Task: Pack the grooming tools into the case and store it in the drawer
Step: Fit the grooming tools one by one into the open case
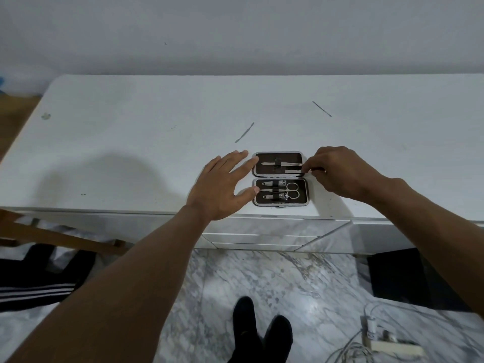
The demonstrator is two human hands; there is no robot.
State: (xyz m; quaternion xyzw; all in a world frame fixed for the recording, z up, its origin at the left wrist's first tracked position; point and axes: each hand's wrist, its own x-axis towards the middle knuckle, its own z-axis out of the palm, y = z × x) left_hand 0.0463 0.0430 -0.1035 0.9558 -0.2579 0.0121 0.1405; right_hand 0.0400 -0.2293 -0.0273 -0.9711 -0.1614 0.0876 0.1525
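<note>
Brown metal-rimmed case (303, 200) open mid-frame: our left hand (220, 189) touches its edge w/ straight fingers, right hand (345, 174) pinches slim steel tool (293, 171).

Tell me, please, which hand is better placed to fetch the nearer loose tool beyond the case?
Left, probably: the left hand is open and nearest the loose tool; the right hand pinches a thin tool at the case.
</note>
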